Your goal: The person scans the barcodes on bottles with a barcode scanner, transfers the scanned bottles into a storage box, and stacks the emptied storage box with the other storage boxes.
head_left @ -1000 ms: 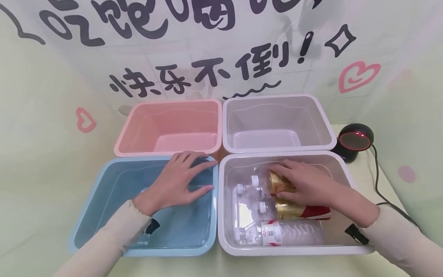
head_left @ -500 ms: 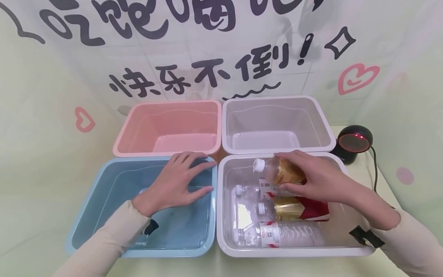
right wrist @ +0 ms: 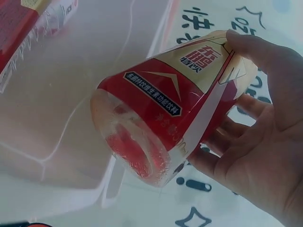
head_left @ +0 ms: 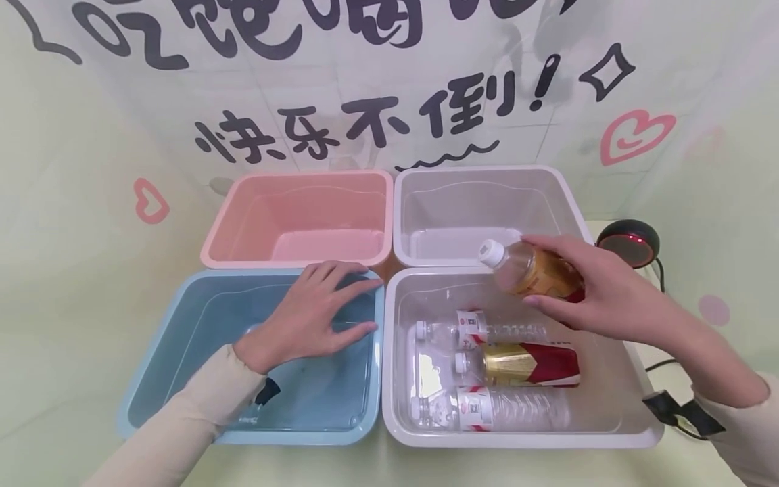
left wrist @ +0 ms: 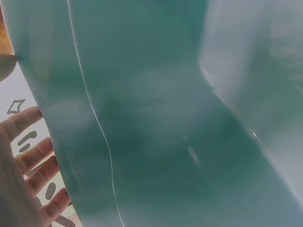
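Observation:
My right hand [head_left: 602, 291] grips a drink bottle [head_left: 538, 270] with a gold and red label and a white cap, tilted above the back part of the front right white bin [head_left: 517, 441]. In the right wrist view the thumb and fingers wrap the bottle [right wrist: 156, 104], its clear base facing the camera. Below, in that bin, lie a second gold and red bottle [head_left: 529, 365] and two clear water bottles, one at the front [head_left: 523, 409] and one behind [head_left: 511, 333]. My left hand [head_left: 310, 314] hovers over the blue bin [head_left: 292, 443], fingers spread near its right and back rims.
A pink bin [head_left: 298, 264] stands behind the blue one, and a pale lilac-grey bin [head_left: 487, 260] behind the white one. At the right is a black round device [head_left: 629, 243] with a red light and a cable. A printed curtain [head_left: 341, 88] hangs behind the bins.
My right hand has lifted the gold and red bottle out from among the others, up and to the right. The left hand stays where it was.

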Available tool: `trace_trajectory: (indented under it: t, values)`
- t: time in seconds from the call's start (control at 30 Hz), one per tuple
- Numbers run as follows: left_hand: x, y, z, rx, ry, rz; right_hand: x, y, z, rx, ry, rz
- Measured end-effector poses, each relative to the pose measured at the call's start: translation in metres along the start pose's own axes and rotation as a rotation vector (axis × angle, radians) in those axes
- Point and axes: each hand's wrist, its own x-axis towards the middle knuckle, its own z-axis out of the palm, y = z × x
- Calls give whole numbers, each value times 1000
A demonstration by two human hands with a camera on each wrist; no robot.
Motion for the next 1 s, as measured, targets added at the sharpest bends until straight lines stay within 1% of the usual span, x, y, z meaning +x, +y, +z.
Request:
trace_trajectory:
  t: [0.13, 0.23, 0.4, 0.47, 0.5, 0.67, 0.8, 1.0]
  values:
    - [0, 0, 0, 1, -17, -11, -7, 6, -8, 23, 34, 40]
    - [1, 0, 0, -3, -20, -15, -13, 12, -14, 66, 51, 94]
    - [1, 0, -1, -8, -18, -19, -27, 22, -23, 212, 55, 265]
    - [1, 1, -1, -10, -20, -23, -32, 27, -26, 235, 70, 319]
    - [1, 1, -1, -11, -21, -25, -34, 29, -27, 224, 80, 332]
    - [0, 1, -4, -7, -28, -42, -40, 40, -30, 185, 139, 326]
    - [-1, 2, -5, -7, -33, -45, -45, 50, -31, 161, 217, 295]
    - [0, 4, -3, -10, -42, -50, -56, 64, -34, 231, 322, 284]
